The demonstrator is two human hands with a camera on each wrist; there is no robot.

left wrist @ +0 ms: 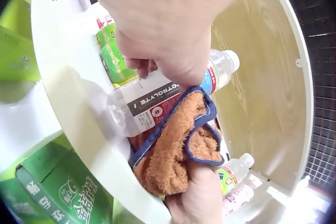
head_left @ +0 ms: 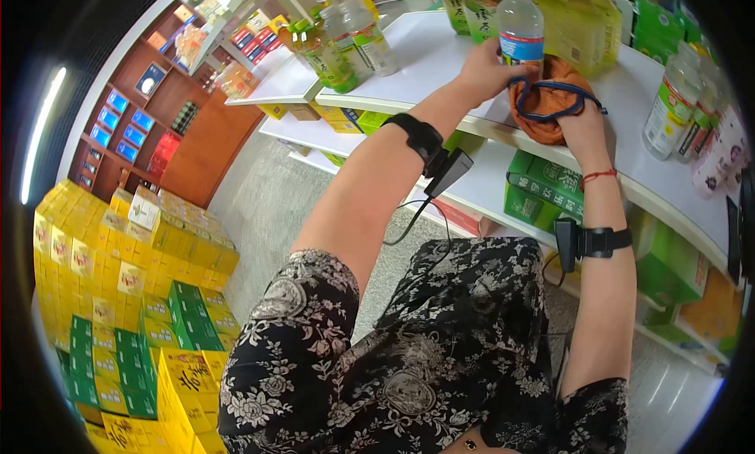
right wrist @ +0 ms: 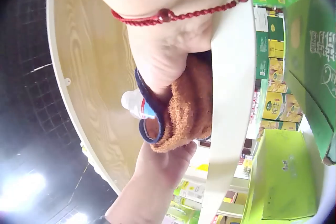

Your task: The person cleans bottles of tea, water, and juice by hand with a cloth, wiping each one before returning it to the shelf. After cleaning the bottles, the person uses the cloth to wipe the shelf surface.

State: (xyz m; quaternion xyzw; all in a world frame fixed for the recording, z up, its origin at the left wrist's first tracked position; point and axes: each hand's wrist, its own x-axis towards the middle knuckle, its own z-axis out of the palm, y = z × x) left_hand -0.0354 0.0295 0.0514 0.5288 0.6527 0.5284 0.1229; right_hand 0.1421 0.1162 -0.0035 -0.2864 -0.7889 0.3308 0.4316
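A clear bottle with a blue, white and red label (head_left: 521, 29) stands on the white shelf (head_left: 429, 57), gripped around its side by my left hand (head_left: 481, 75). In the left wrist view, the bottle (left wrist: 144, 103) shows its "Electrolyte" lettering beneath the left hand (left wrist: 163, 29). An orange-brown cloth with a dark blue edge (head_left: 536, 125) is bunched against the bottle's near side. My right hand (head_left: 583, 133) holds the cloth, which covers most of its fingers. The right wrist view shows the cloth (right wrist: 184, 111) between the right hand (right wrist: 163, 61) and the left (right wrist: 163, 169).
Green tea bottles (head_left: 326, 60) and clear bottles (head_left: 370, 45) stand left on the shelf. More bottles (head_left: 672, 100) stand at the right, with yellow-green jugs (head_left: 578, 29) behind. Green boxes (head_left: 543, 182) sit below the shelf's edge. Yellow cartons (head_left: 94, 257) are stacked on the floor.
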